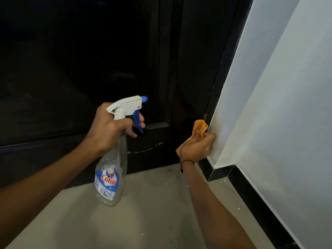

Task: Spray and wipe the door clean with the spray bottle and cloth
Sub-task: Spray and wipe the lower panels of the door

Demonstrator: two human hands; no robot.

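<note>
A dark, almost black panelled door (107, 60) fills the upper left, with pale scuff marks near its bottom rail. My left hand (109, 128) grips the neck of a clear spray bottle (112, 177) with a white head, blue nozzle and blue trigger; the fingers curl around the trigger and the nozzle points at the door's lower part. My right hand (195, 146) holds a bunched orange cloth (200, 128) low at the door's right edge, beside the frame and the wall corner.
A white wall (278, 105) runs along the right, with a black skirting (251, 194) at its foot. Beige floor (152, 212) lies below the door, dotted with small white specks. The dark door frame (226, 60) separates door and wall.
</note>
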